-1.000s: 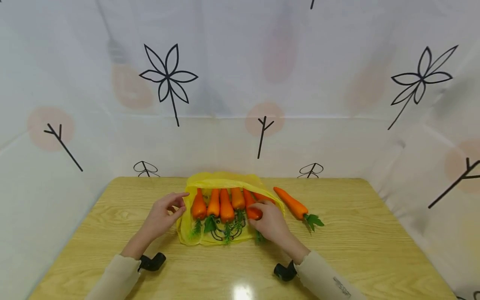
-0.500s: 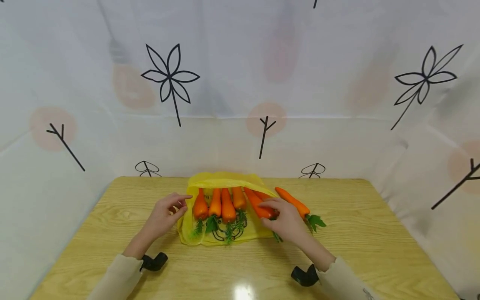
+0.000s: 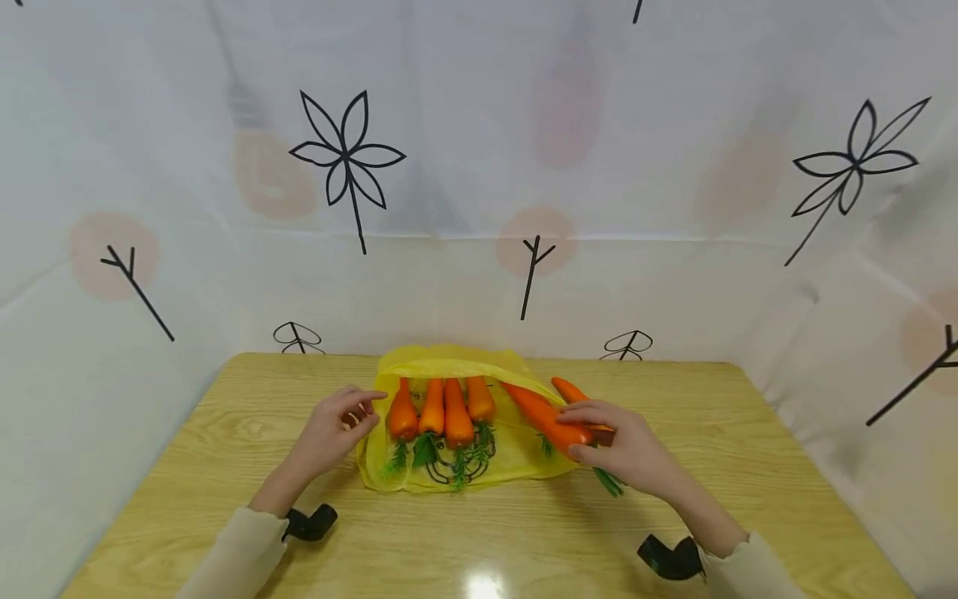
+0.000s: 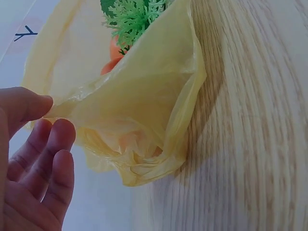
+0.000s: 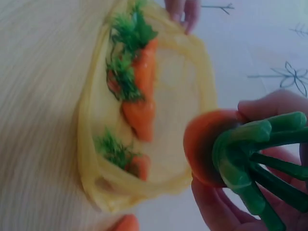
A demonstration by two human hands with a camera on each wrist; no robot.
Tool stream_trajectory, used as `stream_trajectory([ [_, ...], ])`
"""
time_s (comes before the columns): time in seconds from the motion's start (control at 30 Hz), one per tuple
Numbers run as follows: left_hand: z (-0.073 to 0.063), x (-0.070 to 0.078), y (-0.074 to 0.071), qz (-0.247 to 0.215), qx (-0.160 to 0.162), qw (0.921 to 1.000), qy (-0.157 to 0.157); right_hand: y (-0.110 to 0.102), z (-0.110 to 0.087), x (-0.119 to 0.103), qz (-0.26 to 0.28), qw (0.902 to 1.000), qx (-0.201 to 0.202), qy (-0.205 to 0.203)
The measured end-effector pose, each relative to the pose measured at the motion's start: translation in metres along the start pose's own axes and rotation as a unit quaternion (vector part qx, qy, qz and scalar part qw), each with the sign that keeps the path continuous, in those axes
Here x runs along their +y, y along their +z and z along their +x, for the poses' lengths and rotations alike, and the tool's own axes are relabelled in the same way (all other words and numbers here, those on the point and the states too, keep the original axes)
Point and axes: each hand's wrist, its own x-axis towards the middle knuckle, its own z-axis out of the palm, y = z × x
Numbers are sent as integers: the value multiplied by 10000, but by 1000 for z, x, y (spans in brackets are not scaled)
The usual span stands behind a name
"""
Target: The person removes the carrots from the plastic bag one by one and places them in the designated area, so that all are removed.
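Observation:
A yellow plastic bag (image 3: 516, 462) lies on the table with its mouth spread wide. Several toy carrots (image 3: 432, 406) with green tops sit side by side inside it. My left hand (image 3: 331, 434) pinches the bag's left rim between thumb and finger; the pinched film (image 4: 72, 103) stretches taut in the left wrist view. At the bag's right side, my right hand (image 3: 627, 445) grips a carrot (image 3: 550, 418) by its thick end. Its tip lies at the bag's right rim. Stubby green stalks (image 5: 255, 163) of this held carrot show up close in the right wrist view.
A loose carrot (image 3: 570, 390) lies outside the bag on the right, partly hidden by the right hand and the held carrot. Wood-grain table (image 3: 479, 541) surrounds the bag. Behind stands a white cloth backdrop (image 3: 441, 283) with plant drawings.
My right hand has moved right and slightly toward me, drawing the gripped carrot from among the others to the bag's right edge. The left hand keeps its place at the rim.

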Motion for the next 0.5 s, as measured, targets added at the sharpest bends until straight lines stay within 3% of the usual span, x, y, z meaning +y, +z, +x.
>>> stream_trajectory([
  [0.23, -1, 0, 0, 13, -3, 10000, -47, -28, -16, 4, 257, 9983, -348, -388],
  [0.5, -1, -2, 0, 2, -16, 10000, -93, -62, -28, 10, 764, 9943, -402, -621],
])
